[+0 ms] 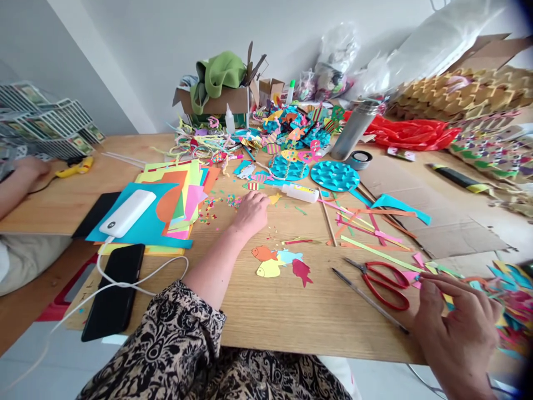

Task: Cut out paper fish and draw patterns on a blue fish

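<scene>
My left hand (250, 214) rests on the wooden table (291, 316) with its fingers curled down among tiny paper bits, beside a small yellow paper fish (275, 198). What the fingers pinch is too small to see. My right hand (458, 328) lies at the lower right with its fingers closed on a yellow paper scrap (447, 300), their tips at a pink scrap (416, 276). Red scissors (385, 283) lie just left of it. Orange (263, 253), yellow (268, 269), blue (289, 256) and dark red (302, 271) paper fish lie between my hands.
A stack of coloured paper (175, 200) carries a white power bank (127, 213), cabled toward a black phone (114, 289). A glue bottle (300, 193), teal discs (334, 176), tape roll (360, 159), metal flask (353, 130) and paper strips crowd the middle. Another person's arm (20, 178) rests at the left.
</scene>
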A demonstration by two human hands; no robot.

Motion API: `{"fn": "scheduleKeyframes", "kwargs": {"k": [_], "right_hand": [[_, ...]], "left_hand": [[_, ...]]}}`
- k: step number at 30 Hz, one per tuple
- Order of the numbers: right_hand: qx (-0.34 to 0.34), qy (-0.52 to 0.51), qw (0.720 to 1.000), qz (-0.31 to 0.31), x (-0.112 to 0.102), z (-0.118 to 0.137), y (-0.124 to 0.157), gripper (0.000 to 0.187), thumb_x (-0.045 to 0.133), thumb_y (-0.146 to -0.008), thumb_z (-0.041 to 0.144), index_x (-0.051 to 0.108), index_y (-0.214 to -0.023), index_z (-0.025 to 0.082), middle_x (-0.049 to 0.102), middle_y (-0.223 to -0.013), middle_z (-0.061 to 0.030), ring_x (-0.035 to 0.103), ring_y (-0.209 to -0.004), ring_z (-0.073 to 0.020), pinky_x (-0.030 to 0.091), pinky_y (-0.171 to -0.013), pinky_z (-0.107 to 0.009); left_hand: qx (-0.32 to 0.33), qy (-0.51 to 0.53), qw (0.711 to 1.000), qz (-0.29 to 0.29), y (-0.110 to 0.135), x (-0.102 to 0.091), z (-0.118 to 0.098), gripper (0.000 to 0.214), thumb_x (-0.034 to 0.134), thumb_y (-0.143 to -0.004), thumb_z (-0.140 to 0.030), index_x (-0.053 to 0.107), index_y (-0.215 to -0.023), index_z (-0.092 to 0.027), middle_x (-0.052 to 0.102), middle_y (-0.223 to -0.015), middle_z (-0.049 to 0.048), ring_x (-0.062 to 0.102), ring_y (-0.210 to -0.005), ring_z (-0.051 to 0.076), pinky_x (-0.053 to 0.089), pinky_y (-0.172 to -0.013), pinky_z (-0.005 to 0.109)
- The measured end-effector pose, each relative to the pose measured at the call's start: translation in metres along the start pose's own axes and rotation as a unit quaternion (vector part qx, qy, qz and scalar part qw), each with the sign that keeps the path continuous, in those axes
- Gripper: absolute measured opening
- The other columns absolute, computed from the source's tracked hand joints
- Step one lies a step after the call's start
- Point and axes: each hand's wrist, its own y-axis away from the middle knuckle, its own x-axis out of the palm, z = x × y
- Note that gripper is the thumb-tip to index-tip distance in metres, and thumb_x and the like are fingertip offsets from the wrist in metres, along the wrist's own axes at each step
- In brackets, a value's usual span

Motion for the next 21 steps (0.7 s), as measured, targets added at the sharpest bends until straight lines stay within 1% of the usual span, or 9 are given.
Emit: {"fn": "scheduleKeyframes", "kwargs": {"k": [4, 7, 9, 12, 14, 15, 17, 19, 21], "right_hand": [[-0.010, 0.008, 1.000, -0.022, -0.001, 0.003, 0.000, 0.014, 0.056, -0.087, 0.032, 0.058, -0.076, 0.022, 0.068, -0.084, -0.0100, 0.065, -0.087, -0.0291, 0.044, -0.091, -0.050], [-0.014, 0.002, 1.000, -0.025, -0.001, 0.003, 0.000, 0.013, 0.056, -0.087, 0.030, 0.057, -0.076, 0.022, 0.068, -0.084, -0.0094, 0.065, -0.083, -0.0275, 0.044, -0.089, -0.050], [-0.025, -0.006, 0.999, -0.036, -0.001, 0.002, 0.000, 0.012, 0.056, -0.087, 0.028, 0.057, -0.076, 0.022, 0.068, -0.083, -0.0092, 0.064, -0.081, -0.0262, 0.044, -0.088, -0.048], [-0.049, -0.020, 0.997, -0.049, -0.004, 0.004, -0.002, 0.008, 0.058, -0.085, 0.024, 0.056, -0.078, 0.022, 0.069, -0.083, -0.0078, 0.064, -0.079, -0.0246, 0.045, -0.086, -0.046], [-0.074, -0.036, 0.996, -0.032, -0.009, 0.014, -0.005, 0.004, 0.060, -0.084, 0.021, 0.057, -0.082, 0.022, 0.069, -0.085, -0.0068, 0.065, -0.079, -0.0239, 0.046, -0.084, -0.044], [-0.092, -0.048, 0.995, -0.006, -0.011, 0.022, -0.007, 0.005, 0.061, -0.083, 0.019, 0.058, -0.085, 0.022, 0.069, -0.085, -0.0065, 0.064, -0.079, -0.0236, 0.046, -0.081, -0.043], [-0.169, -0.090, 0.977, 0.090, -0.015, 0.041, -0.010, 0.013, 0.062, -0.083, 0.015, 0.061, -0.093, 0.023, 0.068, -0.086, -0.0066, 0.063, -0.081, -0.0234, 0.048, -0.078, -0.041], [-0.244, -0.123, 0.940, 0.203, -0.015, 0.062, -0.010, 0.021, 0.058, -0.086, 0.015, 0.063, -0.105, 0.024, 0.068, -0.092, -0.0074, 0.063, -0.087, -0.0238, 0.048, -0.079, -0.040], [-0.284, -0.121, 0.905, 0.292, -0.009, 0.079, -0.006, 0.028, 0.056, -0.089, 0.018, 0.062, -0.116, 0.024, 0.069, -0.100, -0.0090, 0.061, -0.095, -0.0248, 0.049, -0.081, -0.040]], "left_hand": [[-0.014, -0.001, 1.000, -0.022, 0.001, -0.014, -0.007, 0.035, 0.050, -0.086, -0.008, 0.064, -0.117, -0.015, 0.057, -0.129, 0.0112, 0.049, -0.120, 0.025, 0.041, -0.105, 0.039], [-0.012, 0.025, 0.999, -0.024, 0.007, -0.032, -0.016, 0.034, 0.057, -0.085, -0.012, 0.064, -0.118, -0.018, 0.057, -0.128, 0.0095, 0.050, -0.121, 0.025, 0.041, -0.107, 0.040], [0.017, 0.044, 0.999, -0.008, 0.016, -0.045, -0.021, 0.031, 0.059, -0.085, -0.012, 0.065, -0.116, -0.019, 0.058, -0.126, 0.0079, 0.052, -0.120, 0.024, 0.042, -0.106, 0.040], [0.043, 0.066, 0.997, -0.010, 0.037, -0.058, -0.026, 0.028, 0.059, -0.087, -0.012, 0.064, -0.113, -0.020, 0.061, -0.120, 0.0062, 0.055, -0.114, 0.021, 0.043, -0.105, 0.042], [0.063, 0.077, 0.995, -0.019, 0.054, -0.061, -0.028, 0.027, 0.060, -0.086, -0.009, 0.065, -0.110, -0.019, 0.064, -0.116, 0.0059, 0.057, -0.111, 0.020, 0.044, -0.104, 0.044], [0.072, 0.085, 0.993, -0.026, 0.062, -0.062, -0.030, 0.026, 0.060, -0.086, -0.008, 0.065, -0.108, -0.019, 0.065, -0.113, 0.0050, 0.057, -0.110, 0.020, 0.045, -0.102, 0.043], [0.084, 0.107, 0.990, -0.039, 0.079, -0.063, -0.035, 0.024, 0.057, -0.087, -0.007, 0.066, -0.105, -0.021, 0.067, -0.105, 0.0040, 0.057, -0.105, 0.019, 0.050, -0.095, 0.041], [0.097, 0.115, 0.988, -0.028, 0.095, -0.062, -0.041, 0.026, 0.052, -0.088, -0.005, 0.068, -0.103, -0.020, 0.068, -0.096, 0.0041, 0.057, -0.098, 0.019, 0.053, -0.085, 0.037], [0.113, 0.116, 0.987, -0.016, 0.109, -0.061, -0.048, 0.031, 0.050, -0.085, -0.002, 0.069, -0.103, -0.020, 0.066, -0.092, 0.0052, 0.056, -0.094, 0.020, 0.053, -0.082, 0.037]]}}
